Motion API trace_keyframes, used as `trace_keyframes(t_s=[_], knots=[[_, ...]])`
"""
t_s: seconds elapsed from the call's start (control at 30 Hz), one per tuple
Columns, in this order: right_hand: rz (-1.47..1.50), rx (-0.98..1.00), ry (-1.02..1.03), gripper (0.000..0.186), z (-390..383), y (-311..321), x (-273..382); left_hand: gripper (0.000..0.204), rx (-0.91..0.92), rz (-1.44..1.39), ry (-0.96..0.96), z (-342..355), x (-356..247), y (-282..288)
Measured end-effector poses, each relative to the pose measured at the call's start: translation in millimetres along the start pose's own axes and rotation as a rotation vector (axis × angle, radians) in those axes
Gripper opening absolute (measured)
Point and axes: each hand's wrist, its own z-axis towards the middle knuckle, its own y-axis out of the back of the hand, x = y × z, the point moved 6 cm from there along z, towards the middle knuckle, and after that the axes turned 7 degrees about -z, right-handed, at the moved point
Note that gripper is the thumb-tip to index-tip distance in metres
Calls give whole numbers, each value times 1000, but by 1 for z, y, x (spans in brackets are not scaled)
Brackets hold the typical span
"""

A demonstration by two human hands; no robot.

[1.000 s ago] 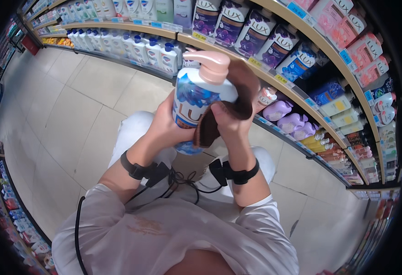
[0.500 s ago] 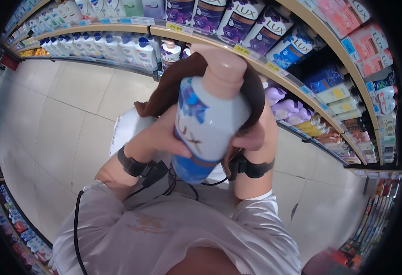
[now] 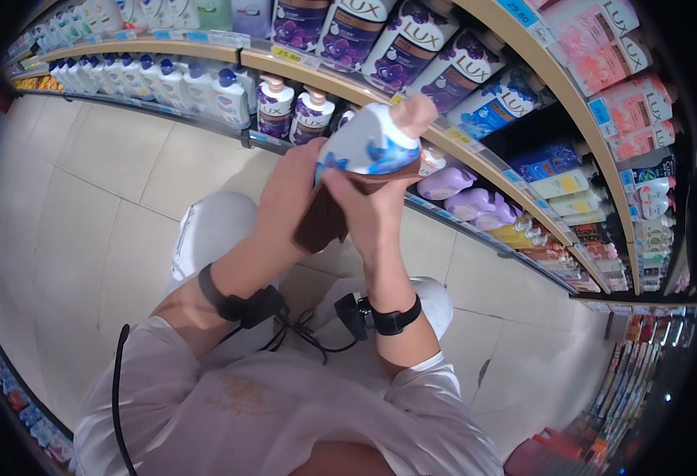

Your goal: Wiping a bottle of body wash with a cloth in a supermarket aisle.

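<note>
A white pump bottle [image 3: 358, 143] with blue flowers and a pinkish pump head is held out in front of me, tilted so that its top leans away to the right. My left hand [image 3: 285, 194] is closed on the bottle's left side, its fingers partly hidden behind it. A brown cloth [image 3: 321, 218] lies against the near side and lower part of the bottle, covering much of it. My right hand [image 3: 372, 210] grips the cloth and presses it to the bottle, thumb toward the left hand.
Just beyond the bottle runs a shelf edge [image 3: 340, 75] with price tags. Large purple-and-white bottles [image 3: 408, 44] stand above it, more pump bottles [image 3: 311, 115] below. Lilac bottles [image 3: 448, 184] sit at right. Black cables [image 3: 309, 333] hang between my wrist straps.
The bottle has moved away from me toward the shelf and turned, its printed front now out of sight. The cloth has gone from around its top to its near, lower side.
</note>
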Motion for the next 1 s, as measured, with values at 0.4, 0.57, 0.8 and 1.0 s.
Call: trace_keyframes(t_s=[0.4, 0.57, 0.8, 1.0], knots=[[191, 117, 206, 105, -4, 32, 15, 123, 312, -499, 185, 2, -11, -21], [-63, -17, 328, 92, -13, 33, 46, 116, 149, -374, 70, 0, -17, -15], [-787, -250, 822, 77, -32, 18, 74, 96, -162, -52, -120, -1, -16, -12], [-660, -321, 896, 66, -31, 19, 75, 114, -53, -219, -8, -9, -13, -14]])
